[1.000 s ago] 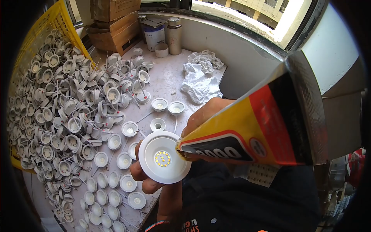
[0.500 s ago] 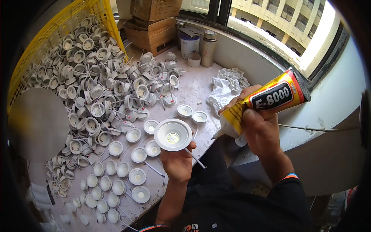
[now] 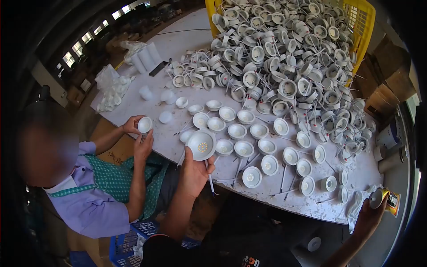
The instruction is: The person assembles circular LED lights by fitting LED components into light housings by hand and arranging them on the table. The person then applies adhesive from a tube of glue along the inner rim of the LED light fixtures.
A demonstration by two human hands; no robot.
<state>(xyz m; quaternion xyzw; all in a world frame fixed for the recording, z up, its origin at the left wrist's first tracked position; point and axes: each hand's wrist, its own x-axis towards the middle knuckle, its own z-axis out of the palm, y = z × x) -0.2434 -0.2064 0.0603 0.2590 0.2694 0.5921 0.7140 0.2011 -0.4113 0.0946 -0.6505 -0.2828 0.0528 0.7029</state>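
Note:
My left hand (image 3: 192, 178) is closed on the rim of a white LED downlight (image 3: 200, 150), tilted so its yellow-dotted LED disc faces me. A wire hangs from it below my fingers. At the far right, my right hand (image 3: 370, 218) is closed around a yellow-and-black glue tube (image 3: 393, 201), partly hidden and close to the edge of view. A round cup-like piece (image 3: 377, 198) shows at those fingers; whether they grip it too is unclear. Between my hands, several white lamp cups (image 3: 269, 164) with wires stand face up on the table (image 3: 147, 100).
A large pile of wired lamp housings (image 3: 284, 66) spills from a yellow crate (image 3: 365, 26). At left, a co-worker (image 3: 95, 187) holds a small white lamp cup (image 3: 144, 125). White diffuser cups (image 3: 165, 117) and a blue basket (image 3: 122, 244) are nearby. Cardboard boxes (image 3: 387, 80) stand at right.
The view has swung left, bringing the co-worker in. My left hand still holds the downlight; my right hand, with the glue tube, is now farther from it, at the far right.

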